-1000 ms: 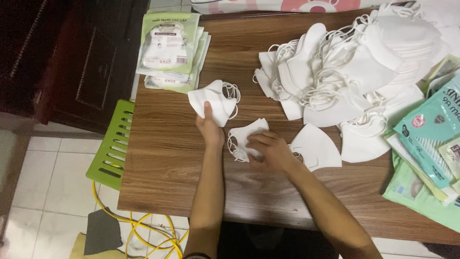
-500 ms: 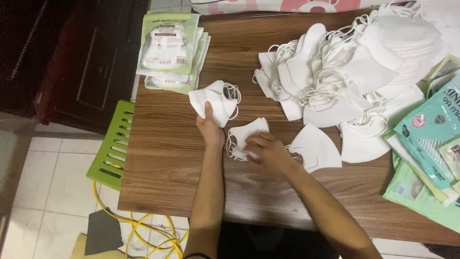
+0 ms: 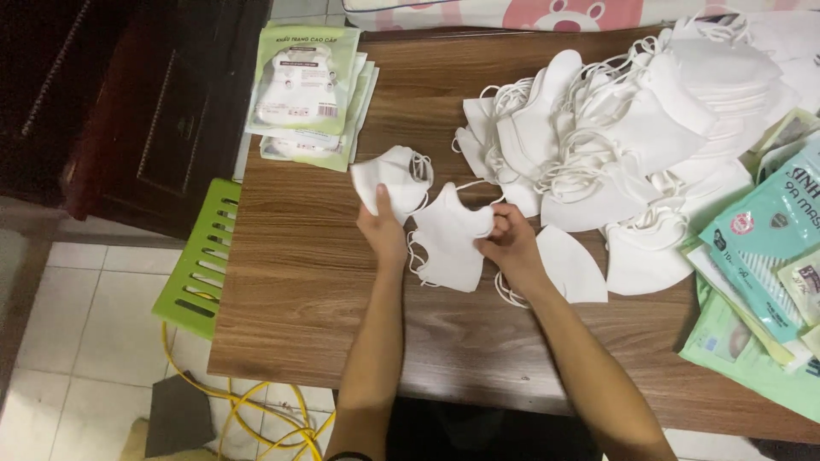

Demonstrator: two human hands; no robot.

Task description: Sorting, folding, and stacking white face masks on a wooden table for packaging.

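On the brown wooden table (image 3: pixel 299 290), my left hand (image 3: pixel 382 232) presses its fingers on a small stack of folded white face masks (image 3: pixel 391 175). My right hand (image 3: pixel 510 241) pinches the right edge of one white mask (image 3: pixel 448 239) and holds it between the two hands, its ear loops hanging loose. Another white mask (image 3: pixel 571 266) lies flat just right of my right hand.
A big heap of white masks (image 3: pixel 615 128) fills the table's far right. Green packaged masks (image 3: pixel 307 85) are stacked at the far left; teal and green packets (image 3: pixel 760 248) lie at the right edge. A green plastic stool (image 3: pixel 201 256) and yellow cable (image 3: pixel 231 401) sit left, below the table.
My right hand has lifted the single mask off the table and moved it up and right, nearer the left-hand stack. The left hand stays on its stack.
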